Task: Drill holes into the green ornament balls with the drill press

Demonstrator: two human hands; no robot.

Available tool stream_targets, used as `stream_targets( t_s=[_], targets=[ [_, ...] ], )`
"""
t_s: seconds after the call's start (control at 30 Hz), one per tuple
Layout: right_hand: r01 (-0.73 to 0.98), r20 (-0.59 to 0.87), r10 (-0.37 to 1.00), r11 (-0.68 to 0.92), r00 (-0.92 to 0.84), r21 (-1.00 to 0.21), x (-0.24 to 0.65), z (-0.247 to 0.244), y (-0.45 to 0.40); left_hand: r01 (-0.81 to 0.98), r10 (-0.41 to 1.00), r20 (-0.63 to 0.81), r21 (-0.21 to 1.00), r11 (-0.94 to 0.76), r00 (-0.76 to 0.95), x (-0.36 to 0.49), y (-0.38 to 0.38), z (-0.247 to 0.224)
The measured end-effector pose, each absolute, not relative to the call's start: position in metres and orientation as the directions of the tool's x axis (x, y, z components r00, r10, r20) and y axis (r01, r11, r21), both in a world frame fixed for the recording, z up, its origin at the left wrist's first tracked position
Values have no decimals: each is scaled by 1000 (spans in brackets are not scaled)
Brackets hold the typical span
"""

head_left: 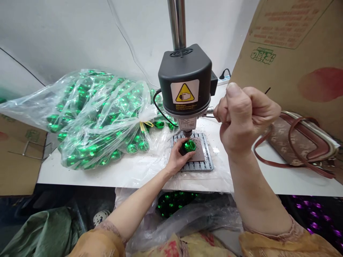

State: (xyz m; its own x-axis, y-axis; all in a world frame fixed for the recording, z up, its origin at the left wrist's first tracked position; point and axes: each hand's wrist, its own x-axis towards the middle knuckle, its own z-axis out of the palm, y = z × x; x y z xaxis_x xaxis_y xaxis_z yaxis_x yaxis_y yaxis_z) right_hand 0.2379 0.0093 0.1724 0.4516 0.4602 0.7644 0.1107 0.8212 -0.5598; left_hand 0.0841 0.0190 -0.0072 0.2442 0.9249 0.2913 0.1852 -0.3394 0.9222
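Beneath the chuck of a small black bench drill press (pixel 184 80), my left hand (pixel 178 155) grips a shiny green faceted ball (pixel 190 145) between thumb and fingers. The ball rests on a brown square pad (pixel 197 154) over the slotted metal base plate (pixel 210 166). The chuck is right above the ball; whether the bit touches it I cannot tell. My right hand (pixel 238 116) is closed in a fist at the press's right side, by its silver hub (pixel 209 110). The fingers wrap around the feed handle, which is mostly hidden.
A clear plastic bag (pixel 104 117) of green balls, tied with yellow, fills the left of the white table. At the right lie a brown handbag (pixel 302 142) and a large cardboard box (pixel 289 67). More green balls (pixel 174 203) sit below the front edge, purple ones (pixel 316 217) lower right.
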Motion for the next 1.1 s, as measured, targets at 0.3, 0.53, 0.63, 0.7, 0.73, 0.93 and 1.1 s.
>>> stream_targets(
  t_s=[0.3, 0.53, 0.63, 0.7, 0.73, 0.93, 1.1],
  targets=[
    [69, 792, 346, 897, 503, -437, 229, 164, 4, 114, 949, 233, 959, -261, 212, 87, 16, -7],
    [104, 817, 318, 905, 480, -413, 234, 150, 5, 121, 947, 233, 957, -264, 219, 86, 17, -10],
    [107, 831, 287, 919, 476, -379, 235, 147, 6, 117, 949, 231, 959, -260, 213, 86, 18, -11],
    [107, 837, 258, 931, 482, -348, 234, 144, 8, 111, 949, 236, 958, -263, 208, 86, 18, -11],
    [108, 843, 239, 939, 481, -327, 234, 142, 9, 110, 949, 237, 958, -264, 207, 86, 18, -11],
    [143, 866, 180, 951, 467, -275, 236, 130, 13, 102, 950, 235, 960, -260, 208, 86, 18, -10],
    [179, 894, 132, 957, 429, -228, 237, 130, 12, 91, 952, 230, 963, -252, 200, 86, 18, -11]
  ],
)
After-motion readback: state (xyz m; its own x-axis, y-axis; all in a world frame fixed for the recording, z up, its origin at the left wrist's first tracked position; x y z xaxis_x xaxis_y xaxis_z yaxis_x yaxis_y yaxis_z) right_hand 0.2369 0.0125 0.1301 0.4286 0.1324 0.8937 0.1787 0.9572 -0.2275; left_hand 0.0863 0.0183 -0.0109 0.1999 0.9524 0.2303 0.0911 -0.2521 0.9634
